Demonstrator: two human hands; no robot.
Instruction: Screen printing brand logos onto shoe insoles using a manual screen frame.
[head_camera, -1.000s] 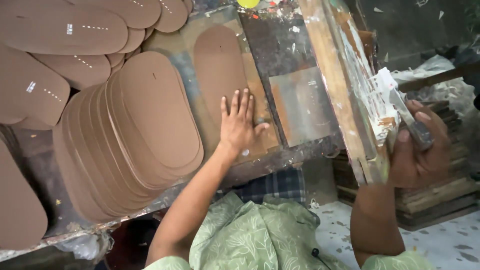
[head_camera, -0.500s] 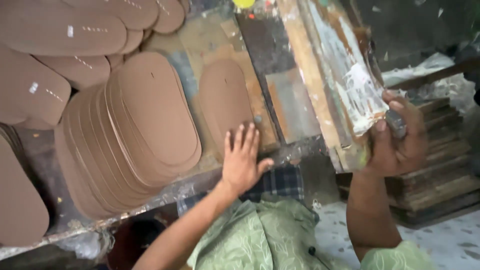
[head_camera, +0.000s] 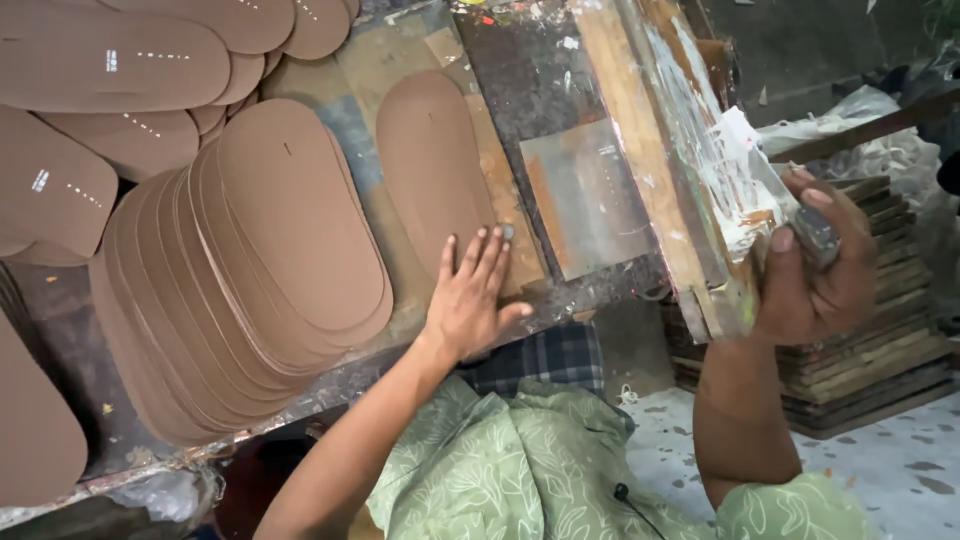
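My left hand (head_camera: 470, 300) lies flat, fingers spread, on the near end of a single brown sole-shaped sheet (head_camera: 430, 170) on the workbench (head_camera: 570, 290). My right hand (head_camera: 815, 265) is closed around a dark grey handle of a tool (head_camera: 815, 232) whose blade is smeared with white paste. It presses against a paint-stained wooden frame (head_camera: 680, 170) that stands tilted at the bench's right edge.
A fanned stack of several brown oval sheets (head_camera: 260, 260) lies left of my left hand. More brown soles (head_camera: 110, 60) overlap at the top left. A metal plate (head_camera: 590, 195) lies on the bench. Stacked wooden boards (head_camera: 880, 350) stand on the speckled floor at right.
My left hand slid back toward the near end of the single sheet. My right hand with the tool moved down the wooden frame and shifted a little left.
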